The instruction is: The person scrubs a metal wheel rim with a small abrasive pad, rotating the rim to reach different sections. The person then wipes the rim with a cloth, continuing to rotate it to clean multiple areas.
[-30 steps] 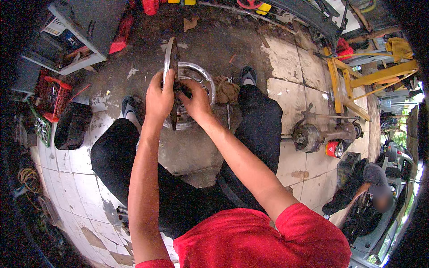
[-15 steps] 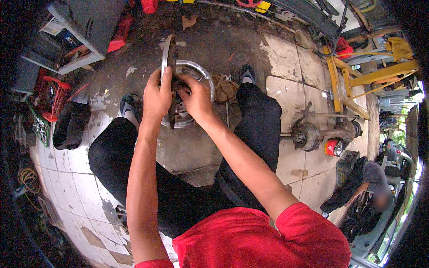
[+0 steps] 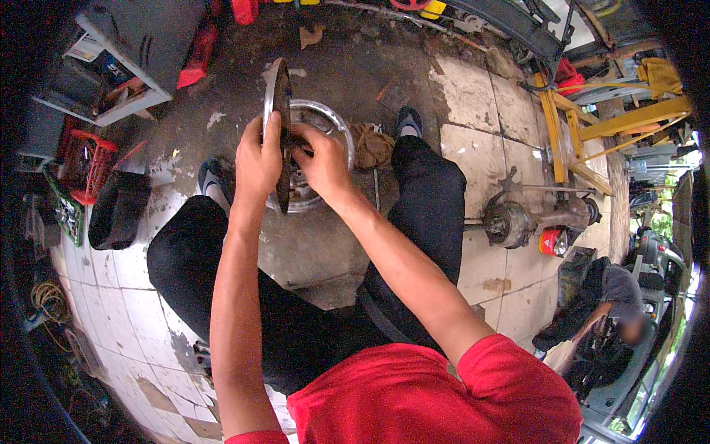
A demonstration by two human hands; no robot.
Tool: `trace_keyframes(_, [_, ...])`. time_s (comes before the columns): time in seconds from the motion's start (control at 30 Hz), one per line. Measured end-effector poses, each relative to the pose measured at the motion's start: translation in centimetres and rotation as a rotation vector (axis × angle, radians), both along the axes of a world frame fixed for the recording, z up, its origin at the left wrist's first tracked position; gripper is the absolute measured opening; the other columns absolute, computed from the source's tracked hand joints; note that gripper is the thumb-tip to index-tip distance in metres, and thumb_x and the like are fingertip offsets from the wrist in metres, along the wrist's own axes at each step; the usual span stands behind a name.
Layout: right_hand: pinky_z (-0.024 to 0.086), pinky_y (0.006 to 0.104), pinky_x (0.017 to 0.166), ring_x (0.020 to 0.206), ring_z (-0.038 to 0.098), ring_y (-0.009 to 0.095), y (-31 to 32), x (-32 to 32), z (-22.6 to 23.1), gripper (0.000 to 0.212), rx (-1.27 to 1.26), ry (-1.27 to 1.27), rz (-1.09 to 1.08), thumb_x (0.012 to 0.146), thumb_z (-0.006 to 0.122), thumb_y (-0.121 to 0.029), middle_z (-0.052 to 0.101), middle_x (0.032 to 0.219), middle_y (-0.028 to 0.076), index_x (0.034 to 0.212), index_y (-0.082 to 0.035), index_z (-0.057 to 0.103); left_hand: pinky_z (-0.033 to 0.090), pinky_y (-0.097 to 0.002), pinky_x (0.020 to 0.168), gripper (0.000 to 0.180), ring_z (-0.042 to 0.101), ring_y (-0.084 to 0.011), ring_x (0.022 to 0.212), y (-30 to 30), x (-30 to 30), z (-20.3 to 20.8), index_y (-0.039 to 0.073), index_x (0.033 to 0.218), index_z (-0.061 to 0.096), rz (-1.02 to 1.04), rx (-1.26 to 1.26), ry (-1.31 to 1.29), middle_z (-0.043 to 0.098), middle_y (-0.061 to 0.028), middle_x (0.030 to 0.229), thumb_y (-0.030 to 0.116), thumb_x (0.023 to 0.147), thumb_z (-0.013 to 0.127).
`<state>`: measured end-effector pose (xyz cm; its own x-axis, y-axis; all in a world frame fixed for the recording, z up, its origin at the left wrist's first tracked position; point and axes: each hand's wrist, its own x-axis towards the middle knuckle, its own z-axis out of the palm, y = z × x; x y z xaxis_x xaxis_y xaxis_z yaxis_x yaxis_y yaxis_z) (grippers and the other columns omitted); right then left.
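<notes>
A round metal disc [image 3: 274, 89] with a shiny rim and a dark brown inner side stands nearly edge-on in front of me. My left hand [image 3: 256, 164] is wrapped round its near left edge, thumb lying over the rim. On the dark inner side, my right hand [image 3: 328, 164] has its fingers curled close to the disc's middle; what they pinch there, if anything, is hidden. Behind both hands, a silver wheel rim [image 3: 341, 126] lies on the floor between my feet, partly covered by the disc.
A brown cloth or sack [image 3: 374, 146] lies beside the wheel rim. To my right are a greasy axle assembly [image 3: 509, 222], a red can [image 3: 549, 242] and a yellow metal frame [image 3: 556, 140]. A crouching person [image 3: 617, 296] works farther right. At left stand a red crate [image 3: 83, 166] and grey cabinet [image 3: 137, 44].
The disc has turned and shifted slightly left, along with my left hand. My right fingers have moved a little at its inner side.
</notes>
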<state>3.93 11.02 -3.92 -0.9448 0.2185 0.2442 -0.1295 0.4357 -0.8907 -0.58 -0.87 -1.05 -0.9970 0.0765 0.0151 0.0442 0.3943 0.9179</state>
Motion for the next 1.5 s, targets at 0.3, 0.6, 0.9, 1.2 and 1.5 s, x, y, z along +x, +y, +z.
trace_keyframes(0.3, [0.052,0.0382,0.085,0.101,0.065,0.033,0.0,0.1,0.3,0.035,-0.018,-0.048,-0.008,0.077,0.064,0.003,0.067,0.106,0.018,0.112,-0.001,0.063,0.045,-0.0438,0.088,0.055,0.058,-0.0445,0.106,-0.1,0.0,0.1,-0.004,0.114,0.059,0.006,-0.028,-0.002,0.063,-0.0288,0.106,0.046,0.095,0.048])
trace_keyframes(0.6, [0.051,0.0389,0.084,0.099,0.065,0.035,-0.1,0.2,0.5,0.032,0.054,-0.063,-0.030,0.078,0.065,0.001,0.067,0.104,0.019,0.110,-0.001,0.063,0.045,-0.0445,0.087,0.054,0.056,-0.0464,0.107,-0.3,-0.1,-0.5,-0.004,0.111,0.059,-0.014,-0.045,-0.002,0.061,-0.0309,0.106,0.047,0.096,0.047])
trace_keyframes(0.9, [0.053,0.0381,0.083,0.098,0.066,0.032,0.0,0.0,-0.1,0.030,0.040,-0.039,0.010,0.079,0.066,0.001,0.068,0.102,0.018,0.110,-0.001,0.063,0.045,-0.0447,0.086,0.056,0.057,-0.0456,0.106,-0.2,0.1,-0.1,-0.004,0.112,0.059,0.003,-0.018,-0.020,0.062,-0.0306,0.105,0.048,0.095,0.047])
trace_keyframes(1.2, [0.052,0.0389,0.084,0.099,0.066,0.032,0.3,0.2,-0.2,0.029,0.049,-0.047,-0.003,0.079,0.066,-0.001,0.068,0.103,0.018,0.109,-0.001,0.064,0.045,-0.0426,0.090,0.055,0.058,-0.0420,0.109,0.0,0.0,-0.5,-0.003,0.118,0.059,-0.001,-0.010,-0.005,0.062,-0.0281,0.110,0.046,0.095,0.049])
trace_keyframes(1.5, [0.052,0.0402,0.084,0.098,0.066,0.033,0.5,0.4,-1.2,0.029,0.010,-0.072,0.001,0.081,0.066,-0.003,0.068,0.102,0.018,0.110,-0.002,0.064,0.045,-0.0423,0.090,0.054,0.058,-0.0418,0.109,0.1,0.1,-0.5,-0.004,0.117,0.059,-0.002,-0.023,0.000,0.062,-0.0279,0.110,0.045,0.095,0.049])
